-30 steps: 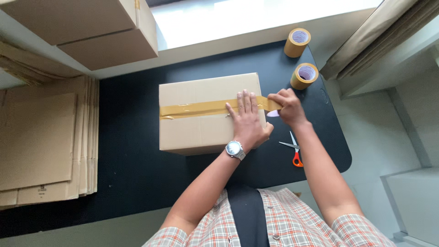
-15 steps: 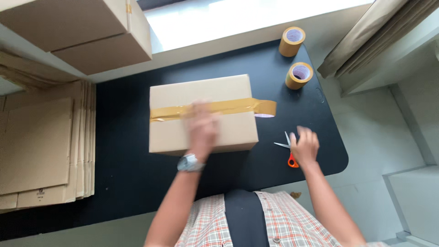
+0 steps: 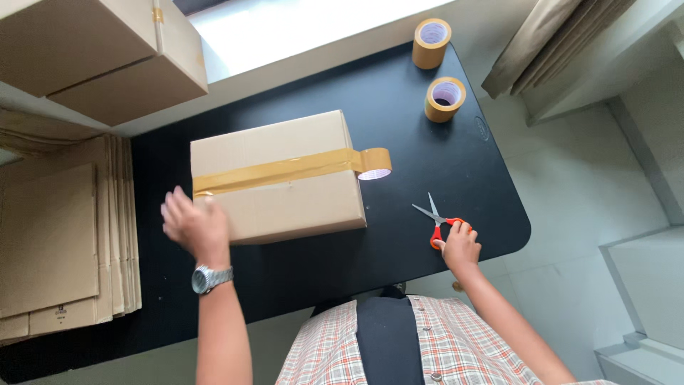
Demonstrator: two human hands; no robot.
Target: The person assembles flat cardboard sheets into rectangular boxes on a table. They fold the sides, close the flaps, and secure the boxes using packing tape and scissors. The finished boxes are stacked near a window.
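Nearest the camera, the right hand [image 3: 461,246] rests at the near right edge of the black worktop [image 3: 399,107], its fingers curled onto the orange handles of the scissors [image 3: 436,222], whose blades lie flat and point away to the left. Whether the fingers have closed fully around the handles cannot be told. The left hand [image 3: 194,224], with a wristwatch [image 3: 211,278] on its wrist, is held open with fingers spread, blurred, at the near left corner of the cardboard box [image 3: 281,175]; it holds nothing, and whether it touches the box is unclear. The box sits in the middle of the worktop, between the two hands, with a strip of brown tape [image 3: 274,171] across its top. The strip runs off the right edge to a tape roll [image 3: 374,164] hanging just beside the box. Farther back stand two more tape rolls [image 3: 445,98], well apart from both hands. Flat cardboard sheets [image 3: 64,235] are stacked at the left.
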